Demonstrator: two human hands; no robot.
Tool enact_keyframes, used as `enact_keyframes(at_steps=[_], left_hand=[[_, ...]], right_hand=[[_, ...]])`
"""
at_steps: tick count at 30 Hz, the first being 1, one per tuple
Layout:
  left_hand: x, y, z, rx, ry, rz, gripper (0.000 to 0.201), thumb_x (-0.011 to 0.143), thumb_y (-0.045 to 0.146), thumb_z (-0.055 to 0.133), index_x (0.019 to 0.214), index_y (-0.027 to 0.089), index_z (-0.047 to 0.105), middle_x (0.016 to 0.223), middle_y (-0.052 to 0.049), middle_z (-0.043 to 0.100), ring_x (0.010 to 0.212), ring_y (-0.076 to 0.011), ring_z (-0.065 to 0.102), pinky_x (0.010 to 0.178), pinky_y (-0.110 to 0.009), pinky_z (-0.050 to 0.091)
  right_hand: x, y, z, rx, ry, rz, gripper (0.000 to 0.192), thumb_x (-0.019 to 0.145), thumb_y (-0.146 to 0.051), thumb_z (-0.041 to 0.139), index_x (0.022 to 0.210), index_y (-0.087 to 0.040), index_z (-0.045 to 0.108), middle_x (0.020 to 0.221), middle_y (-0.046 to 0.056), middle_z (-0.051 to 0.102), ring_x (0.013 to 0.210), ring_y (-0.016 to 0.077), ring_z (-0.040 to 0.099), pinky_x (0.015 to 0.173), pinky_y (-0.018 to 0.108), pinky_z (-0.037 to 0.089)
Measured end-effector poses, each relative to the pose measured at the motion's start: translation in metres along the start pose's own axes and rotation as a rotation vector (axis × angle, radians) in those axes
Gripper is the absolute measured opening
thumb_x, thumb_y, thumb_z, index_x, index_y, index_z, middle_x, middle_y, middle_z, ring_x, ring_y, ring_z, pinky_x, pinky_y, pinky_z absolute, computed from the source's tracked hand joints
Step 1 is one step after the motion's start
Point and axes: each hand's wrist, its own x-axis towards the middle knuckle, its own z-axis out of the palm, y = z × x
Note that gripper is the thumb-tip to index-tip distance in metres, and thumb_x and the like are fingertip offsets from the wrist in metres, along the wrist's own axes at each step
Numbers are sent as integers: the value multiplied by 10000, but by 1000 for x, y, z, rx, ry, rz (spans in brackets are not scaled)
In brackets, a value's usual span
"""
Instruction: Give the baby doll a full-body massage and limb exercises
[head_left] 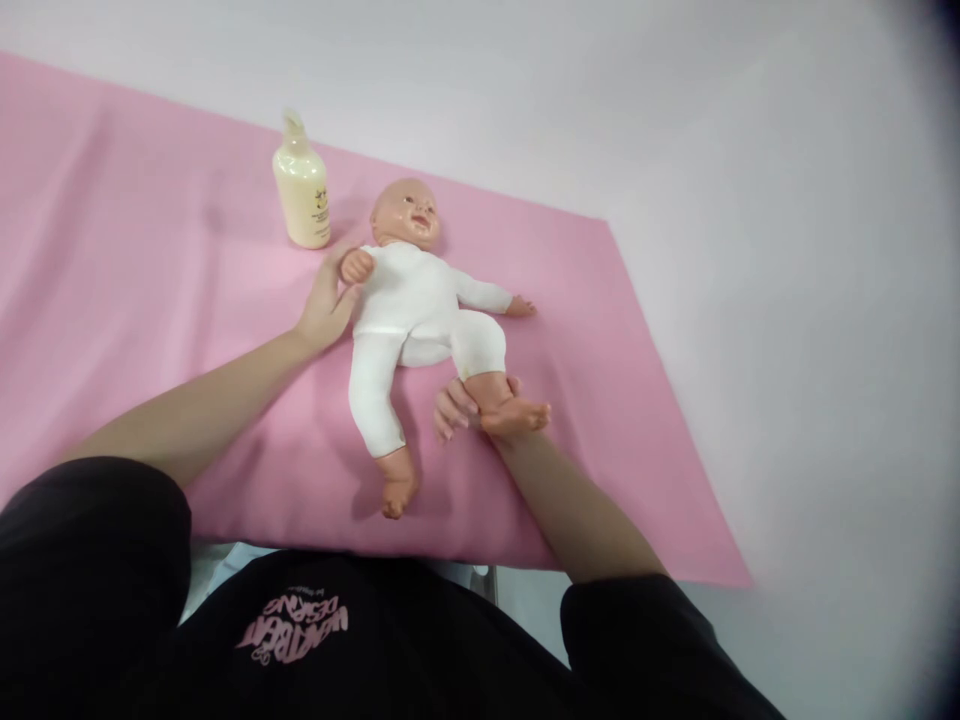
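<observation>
A baby doll [416,300] in a white bodysuit lies face-up, arms spread, bare feet toward the person.

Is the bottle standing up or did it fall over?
Standing up. The bottle sits on its base on the pink sheet, cap on top, beside the doll.

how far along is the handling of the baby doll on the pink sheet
Done: the plastic baby doll in a white bodysuit lies face up on the pink sheet, both feet bare. In hand: the left hand rests at the doll's raised arm and shoulder, and the right hand grips one lower leg by the ankle. Left: the cream lotion bottle stands upright beside the head, touched by neither hand.
</observation>
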Motion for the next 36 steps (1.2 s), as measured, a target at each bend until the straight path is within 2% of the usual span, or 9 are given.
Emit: enact_keyframes(at_steps=[2, 4, 6, 9, 14, 22, 28, 32, 36], left_hand=[[0, 10, -1, 49, -101, 37, 668, 949, 757, 500, 1420, 285, 544, 1440, -128, 608, 1436, -334, 511, 1262, -560, 327], [1, 17, -1, 101, -212, 88, 638, 959, 737, 489, 1386, 275, 598, 1428, -141, 635, 1435, -351, 517, 1254, -584, 328], [3, 19, 0, 160, -300, 131, 578, 986, 688, 470, 1346, 270, 643, 1406, -141, 663, 1438, -358, 516, 1245, -612, 325], [4, 19, 1, 222, -359, 160, 475, 1018, 590, 473, 1313, 282, 683, 1395, -127, 684, 1440, -350, 516, 1240, -622, 325], [1, 16, 2, 271, -379, 228, 399, 1056, 441, 456, 1352, 283, 672, 1420, -118, 675, 1457, -313, 500, 1251, -615, 313], [0, 11, 1, 357, -398, 262, 417, 1068, 364, 419, 1409, 258, 634, 1456, -130, 652, 1476, -304, 484, 1249, -606, 321], [0, 11, 0, 303, -346, 267, 435, 1079, 450, 418, 1405, 237, 611, 1453, -139, 643, 1452, -323, 503, 1231, -603, 346], [0, 4, -3, 183, -149, 179, 546, 1051, 590, 470, 1450, 222, 523, 1475, -150, 596, 1412, -314, 524, 1228, -556, 371], [5, -19, -2, -43, 118, -2, 620, 998, 687, 537, 1420, 239, 457, 1466, -118, 558, 1376, -270, 527, 1219, -507, 396]], right_hand=[[3, -4, 3, 75, 94, -166, 680, 636, -888, 698, 706, -234, 524, 741, -1, 583, 728, 182, 624, 763, 365, 598], [5, -9, 8, 153, 281, -231, 615, 755, -816, 669, 743, -221, 513, 799, 3, 585, 762, 163, 631, 750, 318, 600], [7, -13, 14, 193, 434, -195, 533, 841, -726, 656, 802, -209, 531, 850, 8, 602, 808, 154, 649, 746, 286, 604], [8, -17, 19, 218, 582, -104, 469, 926, -644, 602, 897, -176, 595, 888, 23, 641, 828, 152, 677, 740, 277, 616], [9, -18, 21, 228, 692, -38, 508, 1024, -619, 449, 939, -154, 634, 892, 49, 682, 796, 153, 692, 699, 276, 619], [13, -18, 26, 197, 660, -34, 516, 1013, -629, 486, 924, -150, 657, 886, 53, 700, 812, 164, 710, 756, 297, 627], [13, -17, 26, 162, 602, -68, 506, 993, -631, 518, 930, -146, 651, 907, 54, 683, 835, 170, 706, 767, 296, 616], [12, -13, 26, 103, 453, -128, 512, 903, -658, 650, 933, -147, 650, 938, 56, 671, 868, 181, 699, 760, 292, 607], [12, -8, 23, 32, 238, -112, 551, 859, -681, 694, 967, -142, 659, 979, 83, 676, 893, 207, 702, 787, 335, 602]])
